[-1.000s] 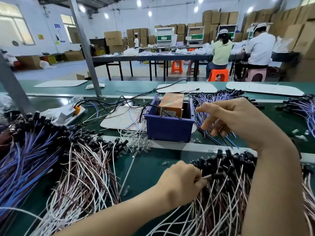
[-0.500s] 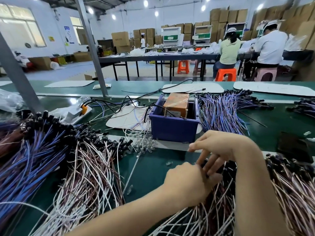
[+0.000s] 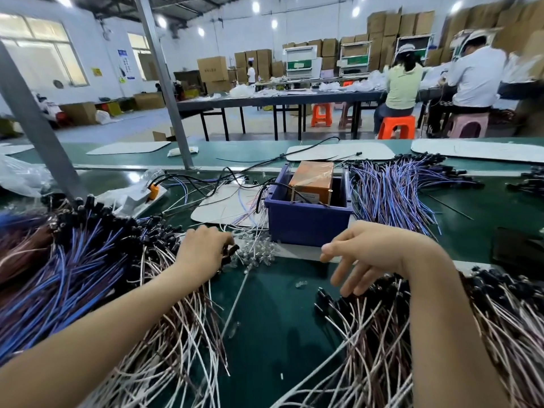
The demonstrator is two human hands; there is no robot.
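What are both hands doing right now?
Left hand: pinching a black connector.
Right hand: open, holding nothing.

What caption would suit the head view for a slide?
Left hand pinches a wire end by clear parts; right hand hovers open over a wire pile near a blue bin.

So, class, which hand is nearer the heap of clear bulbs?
Left. The left hand, pinching a black connector, is at the left edge of the clear bulbs; the right hand hovers apart on their right, over brown-and-white wires.
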